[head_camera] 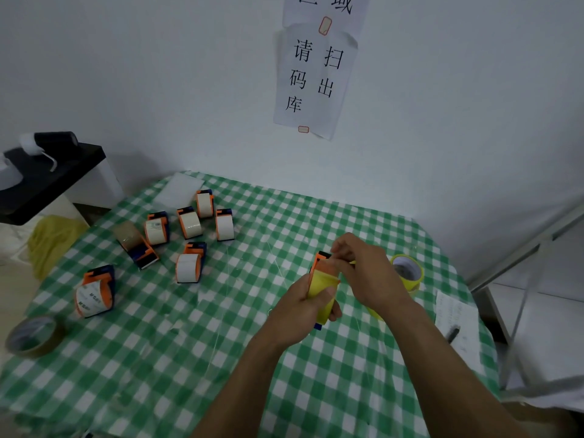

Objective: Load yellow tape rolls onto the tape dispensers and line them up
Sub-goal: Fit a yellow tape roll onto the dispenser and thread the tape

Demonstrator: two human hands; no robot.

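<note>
Hands meet above the middle of a table covered with a green-and-white checked cloth (158, 358). The left hand (300, 303) grips an orange tape dispenser (321, 260) from below, fingers and thumb curled round the yellow tape roll (317, 287) mounted on it, holding it just above the cloth. The right hand (366, 270) reaches in from the right, its fingertips pinched together at the dispenser's top end; what exactly they pinch cannot be made out. Just behind the right hand, a spare yellow roll (407, 270) lies on the cloth. Well to the left, five dispensers with pale tape (189, 263) stand in a loose cluster. Beside them a dispenser with brown tape (136, 245) lies tilted, and another dispenser (94, 290) stands nearer the left edge. A loose brown tape roll (33, 336) lies flat at the near left corner. At the right edge a sheet of paper (455, 314) lies with a dark pen (453, 334) on it. On the white wall behind hangs a paper notice (313, 80) with large black characters.
</note>
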